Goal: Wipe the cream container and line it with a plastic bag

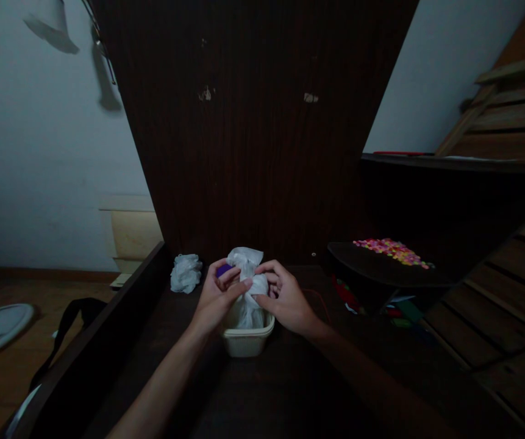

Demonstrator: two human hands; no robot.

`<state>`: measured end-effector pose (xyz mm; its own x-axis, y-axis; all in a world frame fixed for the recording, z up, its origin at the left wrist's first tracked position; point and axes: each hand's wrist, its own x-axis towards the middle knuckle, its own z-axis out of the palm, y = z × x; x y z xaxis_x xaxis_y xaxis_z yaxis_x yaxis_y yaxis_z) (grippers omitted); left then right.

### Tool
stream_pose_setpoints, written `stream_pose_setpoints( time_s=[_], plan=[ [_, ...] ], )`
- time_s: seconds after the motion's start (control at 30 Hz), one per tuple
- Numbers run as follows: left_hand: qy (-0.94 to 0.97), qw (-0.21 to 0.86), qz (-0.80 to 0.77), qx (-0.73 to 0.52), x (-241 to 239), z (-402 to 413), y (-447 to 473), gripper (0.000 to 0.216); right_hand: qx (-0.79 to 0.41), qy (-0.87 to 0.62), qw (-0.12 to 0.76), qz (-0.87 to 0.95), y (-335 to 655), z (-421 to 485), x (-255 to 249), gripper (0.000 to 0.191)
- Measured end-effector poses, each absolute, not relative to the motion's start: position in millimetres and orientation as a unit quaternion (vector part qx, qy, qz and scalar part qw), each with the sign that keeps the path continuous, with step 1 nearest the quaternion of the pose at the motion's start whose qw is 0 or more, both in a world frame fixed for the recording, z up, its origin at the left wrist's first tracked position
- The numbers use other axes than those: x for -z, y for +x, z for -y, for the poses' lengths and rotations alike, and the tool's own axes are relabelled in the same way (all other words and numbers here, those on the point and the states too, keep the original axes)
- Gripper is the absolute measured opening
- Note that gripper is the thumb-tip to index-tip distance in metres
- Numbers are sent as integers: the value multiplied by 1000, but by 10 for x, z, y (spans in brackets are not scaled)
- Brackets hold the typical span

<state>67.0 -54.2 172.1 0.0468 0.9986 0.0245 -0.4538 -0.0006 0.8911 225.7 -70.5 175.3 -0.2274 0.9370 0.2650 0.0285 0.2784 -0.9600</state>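
Observation:
Both of my hands hold a crumpled white plastic bag (250, 311) above a small cream-coloured plastic basket (245, 342). My left hand (216, 297) pinches the bag from the left, with the thumb laid across its front. On the right side, my right hand (285, 299) has curled fingers and thumb closed on a bunched part of the bag. The lower end of the bag hangs down into the basket. Something purple (224, 269) shows behind my left fingers, mostly hidden. Another crumpled whitish plastic bag (186, 274) lies to the left of my left hand.
A dark wooden panel (253, 152) rises behind the dark desktop (244, 402). At right, a shelf (349, 259) bears a heap of small colourful pieces (394, 251). A raised dark edge (102, 341) bounds the left side. Wooden slats (513, 305) stand at far right.

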Motion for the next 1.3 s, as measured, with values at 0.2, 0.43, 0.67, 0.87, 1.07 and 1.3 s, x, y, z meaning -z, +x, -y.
stream_pose_setpoints(
  time_s=[0.2,0.43,0.67,0.87,1.07,1.3],
  plan=[
    [465,520,-382,-607,-1541,457,715,68,-457,-381,507,624,2254,683,-1732,30],
    [650,240,-491,-528,-1569,452,574,29,-442,-380,549,599,2294,626,-1688,31],
    [709,324,-442,-444,-1623,489,558,21,-491,-388,536,567,2310,623,-1702,42],
    [690,396,-400,-455,-1661,498,602,29,-565,-366,518,528,2317,659,-1737,39],
    [582,551,-362,-476,-1647,464,676,41,-595,-343,486,541,2344,682,-1736,34],
    [433,598,-357,-572,-1633,446,743,50,-554,-326,465,609,2353,719,-1720,43]
  ],
)
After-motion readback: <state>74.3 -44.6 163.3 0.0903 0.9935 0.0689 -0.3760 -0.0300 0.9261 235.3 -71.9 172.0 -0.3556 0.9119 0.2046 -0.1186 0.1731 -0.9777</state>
